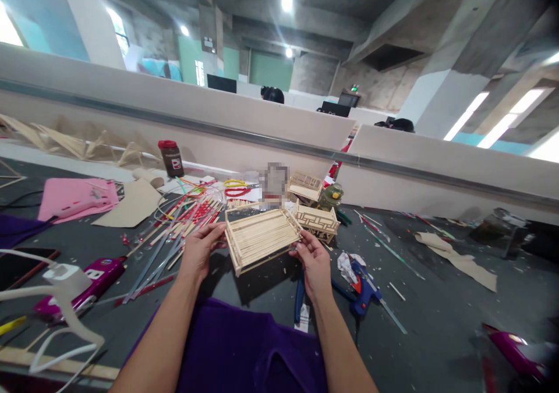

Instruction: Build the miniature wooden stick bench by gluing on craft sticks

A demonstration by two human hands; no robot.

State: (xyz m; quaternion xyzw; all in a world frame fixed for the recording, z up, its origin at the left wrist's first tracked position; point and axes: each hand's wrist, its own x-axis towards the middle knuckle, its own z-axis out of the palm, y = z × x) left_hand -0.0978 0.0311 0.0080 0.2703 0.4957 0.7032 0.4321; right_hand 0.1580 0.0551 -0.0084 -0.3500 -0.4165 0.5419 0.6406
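Note:
A shallow tray made of thin wooden sticks [261, 237] is held tilted above the dark table [437, 323] between both hands. My left hand [200, 250] grips its left edge with fingers curled. My right hand [312, 259] pinches its right corner. Just behind stands a small stick-built box with lattice sides [317, 220], and a second stick frame [305, 186] lies further back. A blue glue gun [361, 291] lies to the right of my right hand.
A heap of loose sticks and red and clear rods [183, 224] spreads left. Pink sheet [76, 198], brown card [131, 204], a dark jar with a red lid [171, 158], a magenta tool [87, 285], a white cable [65, 311], paper scraps [458, 259]. Purple cloth [244, 346] covers my lap. Low partition wall behind.

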